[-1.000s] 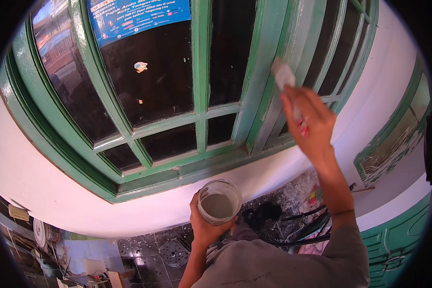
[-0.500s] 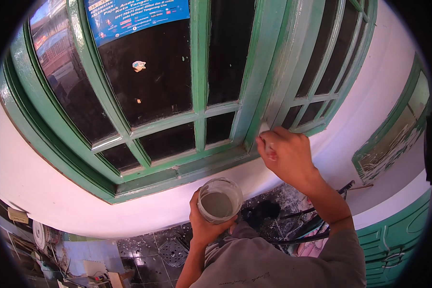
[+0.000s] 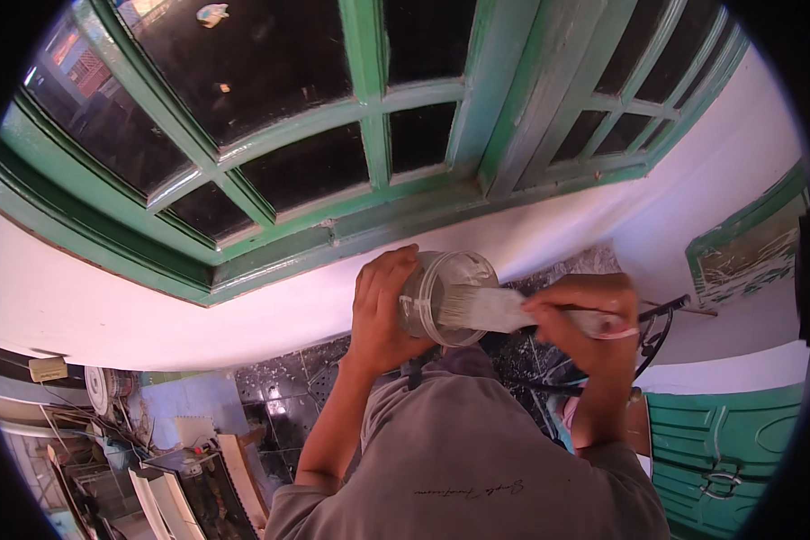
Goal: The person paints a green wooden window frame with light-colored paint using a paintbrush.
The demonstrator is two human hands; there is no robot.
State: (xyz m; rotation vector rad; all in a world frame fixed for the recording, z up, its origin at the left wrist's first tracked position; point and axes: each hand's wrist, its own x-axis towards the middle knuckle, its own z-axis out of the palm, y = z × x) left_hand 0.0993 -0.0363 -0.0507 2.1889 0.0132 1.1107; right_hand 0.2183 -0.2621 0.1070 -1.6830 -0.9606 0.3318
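My left hand [image 3: 382, 310] is wrapped round a clear plastic tub [image 3: 418, 301], which is tipped with its mouth facing right. Greyish paint residue coats the tub's inside. In my right hand [image 3: 594, 310] is a paintbrush [image 3: 495, 309], gripped by its handle and held nearly level. Its pale bristles reach into the mouth of the tub; whether they touch the inner wall I cannot tell. Beyond both hands stands a green window frame [image 3: 405, 207] with dark glass panes. Its lower rail looks worn and dull beside the glossier bars.
A white wall [image 3: 279, 315] runs below the window. Green double doors [image 3: 720, 450] are at lower right, near a dark curved metal bar [image 3: 661, 333]. Planks and clutter [image 3: 189, 486] fill the lower left. The dark tiled floor [image 3: 283, 396] carries pale splashes.
My right hand has come down from the window's corner post and brought the brush into the tub. My left hand has raised and tilted the tub rightward. The view has tipped lower.
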